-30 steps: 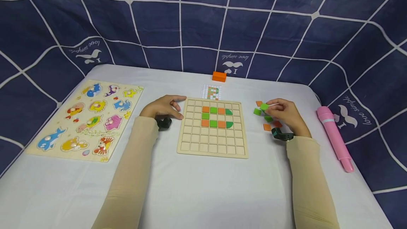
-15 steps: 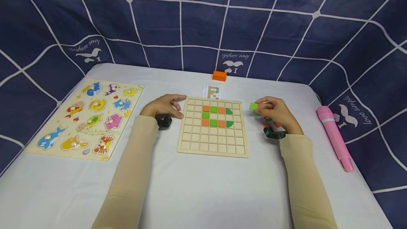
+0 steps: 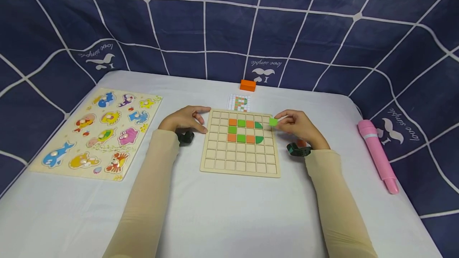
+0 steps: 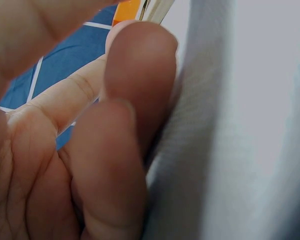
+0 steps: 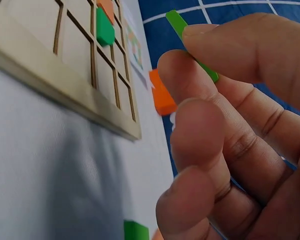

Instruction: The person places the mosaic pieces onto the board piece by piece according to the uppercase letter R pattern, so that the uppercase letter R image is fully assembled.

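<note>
A square wooden grid board [image 3: 239,169] lies mid-table, with orange, light green and dark green tiles set in its upper part. The dark green pieces [image 3: 259,125] have a rounded side. Thumb and forefinger stretched apart, my left hand [image 3: 182,119] touches the board's left edge, its other fingers bent loosely. My right hand [image 3: 300,126] pinches a light green square tile [image 3: 273,122] between thumb and forefinger, over the board's upper right edge. In the right wrist view that tile [image 5: 176,21] shows edge-on, raised above the board.
Behind the board lie a patterned card [image 3: 239,102] and an orange block [image 3: 248,85]. A sea-animal puzzle [image 3: 118,134] is at left, a pink microphone-shaped toy [image 3: 378,156] at right. Loose tiles, one orange [image 3: 301,143], are partly hidden under my right hand.
My right hand has lifted the light green tile from the loose pieces at right and carried it left to the board's edge. My left hand has stayed put.
</note>
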